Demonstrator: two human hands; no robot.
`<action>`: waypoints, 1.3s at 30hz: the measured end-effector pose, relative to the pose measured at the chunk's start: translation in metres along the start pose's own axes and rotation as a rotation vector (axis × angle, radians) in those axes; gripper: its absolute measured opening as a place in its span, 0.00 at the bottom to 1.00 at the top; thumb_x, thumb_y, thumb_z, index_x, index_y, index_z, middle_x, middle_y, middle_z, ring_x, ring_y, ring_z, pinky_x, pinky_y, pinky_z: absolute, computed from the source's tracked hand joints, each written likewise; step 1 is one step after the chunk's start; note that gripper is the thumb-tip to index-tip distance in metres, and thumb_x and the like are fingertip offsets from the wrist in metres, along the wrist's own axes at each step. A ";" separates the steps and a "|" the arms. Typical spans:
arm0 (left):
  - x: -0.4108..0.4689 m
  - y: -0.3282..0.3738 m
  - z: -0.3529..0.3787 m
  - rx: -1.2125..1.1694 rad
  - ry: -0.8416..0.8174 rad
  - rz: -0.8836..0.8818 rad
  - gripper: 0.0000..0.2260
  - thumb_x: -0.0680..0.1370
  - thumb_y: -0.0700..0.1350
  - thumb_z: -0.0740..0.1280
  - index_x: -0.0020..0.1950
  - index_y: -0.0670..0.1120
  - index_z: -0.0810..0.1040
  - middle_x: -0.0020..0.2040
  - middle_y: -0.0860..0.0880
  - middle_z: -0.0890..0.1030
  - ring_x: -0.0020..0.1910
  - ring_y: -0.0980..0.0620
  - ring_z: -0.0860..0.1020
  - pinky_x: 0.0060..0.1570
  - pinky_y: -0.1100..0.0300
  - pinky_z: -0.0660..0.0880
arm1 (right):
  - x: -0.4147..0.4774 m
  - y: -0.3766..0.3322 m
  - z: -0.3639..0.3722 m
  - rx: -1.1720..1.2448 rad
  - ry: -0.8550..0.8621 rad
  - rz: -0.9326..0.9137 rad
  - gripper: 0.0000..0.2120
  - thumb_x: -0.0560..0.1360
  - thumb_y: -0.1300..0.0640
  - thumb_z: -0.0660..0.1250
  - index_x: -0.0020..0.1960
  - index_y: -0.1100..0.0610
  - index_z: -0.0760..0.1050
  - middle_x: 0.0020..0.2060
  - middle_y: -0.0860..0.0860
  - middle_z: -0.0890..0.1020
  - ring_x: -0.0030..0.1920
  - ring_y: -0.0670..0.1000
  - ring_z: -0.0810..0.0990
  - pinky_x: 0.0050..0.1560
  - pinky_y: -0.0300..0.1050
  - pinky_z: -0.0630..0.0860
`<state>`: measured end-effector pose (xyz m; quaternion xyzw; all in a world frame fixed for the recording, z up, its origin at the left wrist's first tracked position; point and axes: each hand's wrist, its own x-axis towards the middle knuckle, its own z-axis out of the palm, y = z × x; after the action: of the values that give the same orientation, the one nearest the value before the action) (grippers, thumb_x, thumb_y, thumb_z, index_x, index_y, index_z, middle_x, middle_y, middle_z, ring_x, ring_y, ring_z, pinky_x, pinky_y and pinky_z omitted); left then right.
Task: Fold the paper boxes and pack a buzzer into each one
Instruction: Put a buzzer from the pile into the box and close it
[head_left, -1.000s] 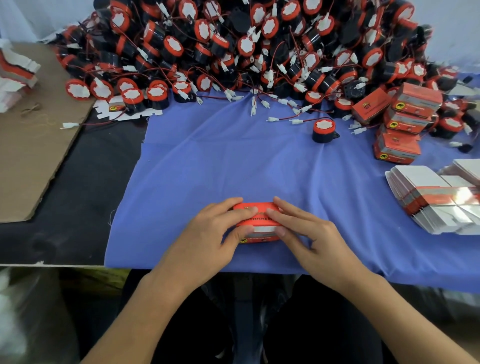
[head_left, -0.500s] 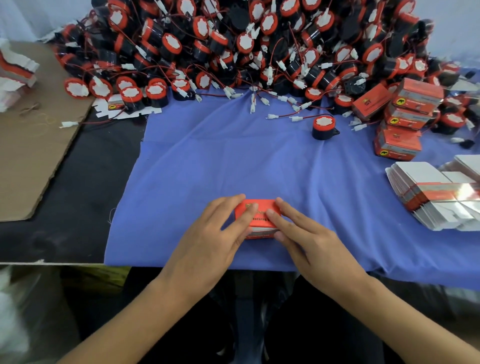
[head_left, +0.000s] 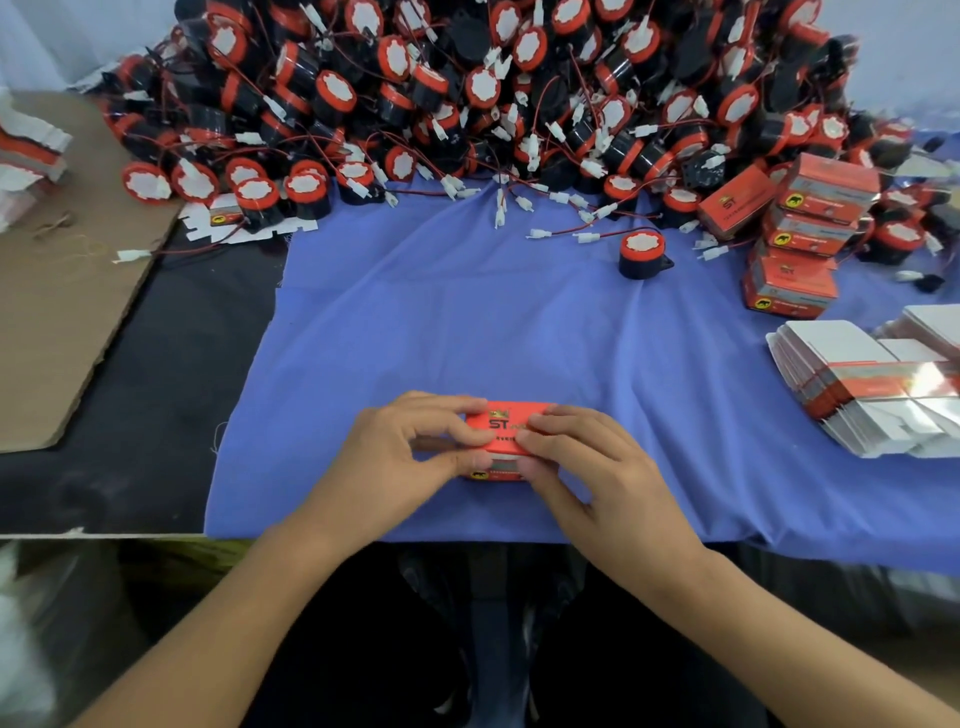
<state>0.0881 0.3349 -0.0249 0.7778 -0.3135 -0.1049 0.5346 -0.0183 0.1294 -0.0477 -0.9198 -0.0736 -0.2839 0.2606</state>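
Red paper box (head_left: 506, 423) gripped by left hand (head_left: 395, 457) and right hand (head_left: 608, 467) on blue cloth (head_left: 467, 322); buzzer pile (head_left: 467, 93) and lone buzzer (head_left: 641, 254) beyond; fingers lay flatter earlier, curled now.

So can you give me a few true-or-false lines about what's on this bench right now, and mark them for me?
1. The left hand and the right hand both hold one orange box. True.
2. The cloth under the box is green. False: it is blue.
3. One lone buzzer stands on the cloth, apart from the big buzzer pile. True.
4. The closed boxes are stacked on the brown cardboard. False: they are stacked at the right, on the cloth beside the pile; the cardboard lies at the far left.
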 end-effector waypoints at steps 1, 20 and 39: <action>0.001 0.000 0.000 0.098 0.007 0.064 0.08 0.73 0.40 0.80 0.45 0.53 0.89 0.56 0.62 0.85 0.61 0.60 0.80 0.60 0.61 0.78 | 0.003 -0.001 0.000 -0.001 -0.009 -0.010 0.09 0.79 0.59 0.72 0.57 0.60 0.85 0.55 0.52 0.84 0.62 0.53 0.81 0.64 0.48 0.76; -0.017 -0.022 0.034 0.542 0.225 0.507 0.07 0.82 0.41 0.70 0.50 0.39 0.85 0.55 0.44 0.81 0.55 0.45 0.78 0.58 0.54 0.76 | -0.010 -0.010 0.013 -0.026 0.025 -0.006 0.09 0.81 0.61 0.67 0.59 0.58 0.84 0.66 0.51 0.77 0.67 0.54 0.77 0.66 0.48 0.76; 0.051 0.070 0.122 -0.286 0.242 -0.106 0.15 0.81 0.40 0.70 0.67 0.49 0.81 0.61 0.54 0.82 0.58 0.65 0.81 0.55 0.74 0.74 | 0.018 0.018 -0.068 0.313 0.485 0.784 0.15 0.79 0.56 0.71 0.65 0.47 0.79 0.55 0.45 0.81 0.54 0.39 0.82 0.53 0.28 0.74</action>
<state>0.0412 0.1948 -0.0030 0.7161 -0.1874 -0.0824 0.6673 -0.0310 0.0781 0.0022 -0.7352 0.2995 -0.3562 0.4929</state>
